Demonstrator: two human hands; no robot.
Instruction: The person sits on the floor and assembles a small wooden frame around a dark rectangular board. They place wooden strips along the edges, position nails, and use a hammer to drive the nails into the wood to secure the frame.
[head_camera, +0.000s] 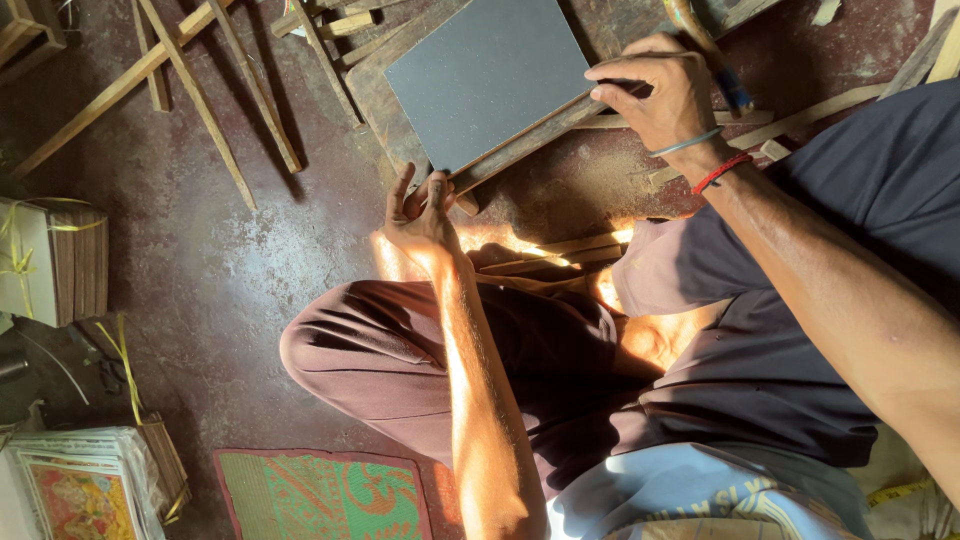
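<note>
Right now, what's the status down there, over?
Left hand steadies the dark grey slate board at its wooden frame corner. Right hand holds a wooden-handled tool. Loose sticks nearby.

We see a dark grey slate board (487, 75), flat and rectangular, lying tilted on the reddish floor (230, 250). A pale wooden frame strip (530, 140) runs along its lower edge, touching it. A wooden-handled tool (705, 50) with a blue band on its shaft crosses above the strip's right end.
</note>
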